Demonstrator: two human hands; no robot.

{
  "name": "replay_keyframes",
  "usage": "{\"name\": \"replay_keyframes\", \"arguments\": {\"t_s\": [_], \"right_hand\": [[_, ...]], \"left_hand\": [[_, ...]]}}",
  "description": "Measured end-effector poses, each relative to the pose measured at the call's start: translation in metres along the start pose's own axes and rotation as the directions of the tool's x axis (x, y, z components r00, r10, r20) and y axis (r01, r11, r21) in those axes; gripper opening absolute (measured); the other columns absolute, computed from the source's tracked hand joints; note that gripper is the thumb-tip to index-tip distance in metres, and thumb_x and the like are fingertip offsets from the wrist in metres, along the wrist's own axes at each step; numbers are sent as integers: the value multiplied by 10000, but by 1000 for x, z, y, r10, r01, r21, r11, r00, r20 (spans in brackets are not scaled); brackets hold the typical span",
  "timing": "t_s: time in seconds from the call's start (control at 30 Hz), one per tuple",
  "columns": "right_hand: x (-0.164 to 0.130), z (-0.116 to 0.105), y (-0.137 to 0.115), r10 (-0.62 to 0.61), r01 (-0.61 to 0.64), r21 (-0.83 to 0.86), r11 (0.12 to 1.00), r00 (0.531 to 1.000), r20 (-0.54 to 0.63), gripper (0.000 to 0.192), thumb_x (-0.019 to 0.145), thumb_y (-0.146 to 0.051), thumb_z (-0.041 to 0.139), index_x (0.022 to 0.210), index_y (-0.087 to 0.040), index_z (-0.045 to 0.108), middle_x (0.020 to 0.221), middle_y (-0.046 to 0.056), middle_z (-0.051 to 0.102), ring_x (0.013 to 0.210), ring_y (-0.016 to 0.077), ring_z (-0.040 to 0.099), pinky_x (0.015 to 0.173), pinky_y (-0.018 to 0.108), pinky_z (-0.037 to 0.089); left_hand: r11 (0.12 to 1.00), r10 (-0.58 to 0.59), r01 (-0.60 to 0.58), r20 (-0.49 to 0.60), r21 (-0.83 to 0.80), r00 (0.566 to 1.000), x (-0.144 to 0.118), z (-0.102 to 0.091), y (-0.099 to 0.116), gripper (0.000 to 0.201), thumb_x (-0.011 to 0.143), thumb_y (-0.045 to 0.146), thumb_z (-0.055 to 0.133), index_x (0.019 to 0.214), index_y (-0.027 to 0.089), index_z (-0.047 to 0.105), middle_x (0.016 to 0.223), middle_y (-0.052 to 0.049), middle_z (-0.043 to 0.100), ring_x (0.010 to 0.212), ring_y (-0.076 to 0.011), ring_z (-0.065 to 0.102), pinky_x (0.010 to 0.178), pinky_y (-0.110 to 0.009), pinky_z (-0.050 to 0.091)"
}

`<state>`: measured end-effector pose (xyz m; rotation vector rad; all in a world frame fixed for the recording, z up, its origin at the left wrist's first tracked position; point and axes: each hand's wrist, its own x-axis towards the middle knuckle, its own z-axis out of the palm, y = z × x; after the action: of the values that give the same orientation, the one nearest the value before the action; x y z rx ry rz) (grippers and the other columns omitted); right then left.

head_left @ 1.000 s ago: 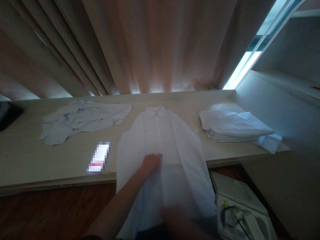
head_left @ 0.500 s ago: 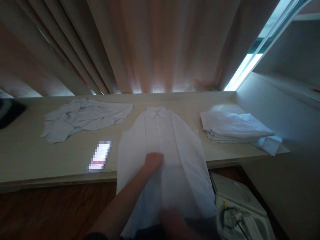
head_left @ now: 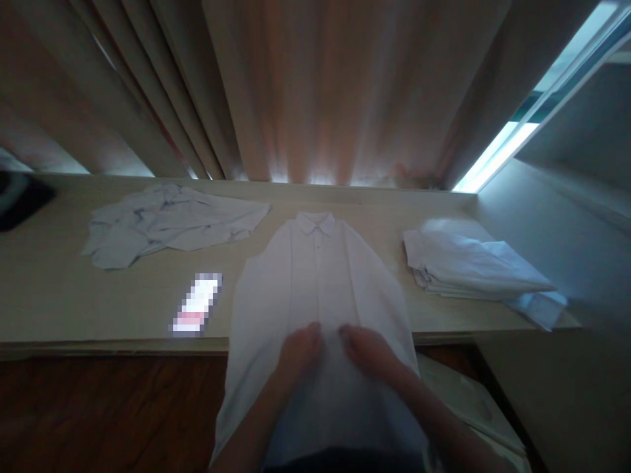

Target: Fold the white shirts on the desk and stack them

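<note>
A white collared shirt (head_left: 323, 282) lies front up, its collar toward the curtain and its lower part hanging over the table's near edge. On the left of the button strip, my left hand (head_left: 302, 347) is closed with its fingers pinched on the cloth. My right hand (head_left: 369, 348) is closed on the same shirt, a little to the right of the strip. A short gap separates the two hands. Fingertips of both are partly hidden and slightly blurred.
A crumpled white garment (head_left: 167, 226) lies at the back left, with a blurred-out bright phone-like rectangle (head_left: 197, 304) before it. Folded white clothes (head_left: 473, 266) are stacked at the right on the pale table (head_left: 118, 305). Below stands a light-coloured box-like object (head_left: 463, 394). Curtains (head_left: 345, 92) hang behind.
My right hand has risen from near my body onto the shirt front, beside the left. My left hand has shifted slightly down along the strip. The view has tilted a little.
</note>
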<state>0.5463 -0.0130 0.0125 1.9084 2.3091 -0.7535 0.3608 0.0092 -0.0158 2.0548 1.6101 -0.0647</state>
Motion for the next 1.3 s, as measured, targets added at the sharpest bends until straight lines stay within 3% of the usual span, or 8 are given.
{"name": "replay_keyframes", "arguments": {"t_s": [0.17,0.3,0.43,0.73,0.9,1.13,1.3], "right_hand": [[69,-31,5,13,-20,-102,995,997,-75,437,893,-264,375,1321,-219,450,1235,57,597,1100,183,559,929,288,384],[115,-35,0,20,-33,-175,984,997,-76,481,884,-240,361,1363,-230,404,1218,74,604,1076,192,569,888,304,412],[143,-35,-3,14,-28,-202,979,997,-73,507,878,-231,349,1385,-243,374,1180,84,619,1031,203,587,842,318,432],[159,-28,2,17,-26,-246,969,999,-39,506,882,-224,335,1385,-240,376,1170,89,619,1024,208,587,839,315,428],[161,-27,1,23,-26,-266,964,1000,-14,503,888,-231,336,1390,-264,367,1167,83,622,1022,206,589,834,310,427],[162,-27,0,52,-46,-304,952,999,13,529,880,-226,353,1405,-292,331,1097,104,648,965,227,618,775,327,445],[157,-27,-2,79,-69,-333,940,997,15,549,886,-241,352,1422,-325,273,1015,108,667,920,243,637,741,335,449]], "left_hand": [[1000,20,-20,7,-12,1000,10,3,1,444,883,321,308,1308,260,420,973,-82,702,884,-221,659,763,-330,484],[998,40,-41,24,43,999,25,0,5,509,885,299,301,1392,268,283,926,-86,701,830,-223,664,717,-331,486],[997,56,-58,47,51,997,35,-5,9,492,900,290,263,1389,256,297,923,-97,698,827,-229,662,704,-337,483],[1000,23,-25,128,15,992,36,-3,10,519,883,291,305,1399,245,288,924,-98,696,835,-224,653,718,-326,469],[1000,13,-11,85,-23,996,38,-4,8,510,890,306,298,1397,248,300,983,-98,692,869,-212,649,755,-318,466],[999,-14,10,123,37,992,36,-4,11,511,903,306,258,1409,241,270,906,-100,695,810,-208,655,686,-300,465],[999,13,-18,127,43,992,39,-5,12,485,912,290,215,1368,211,358,904,-118,701,805,-227,665,685,-319,479]]}}
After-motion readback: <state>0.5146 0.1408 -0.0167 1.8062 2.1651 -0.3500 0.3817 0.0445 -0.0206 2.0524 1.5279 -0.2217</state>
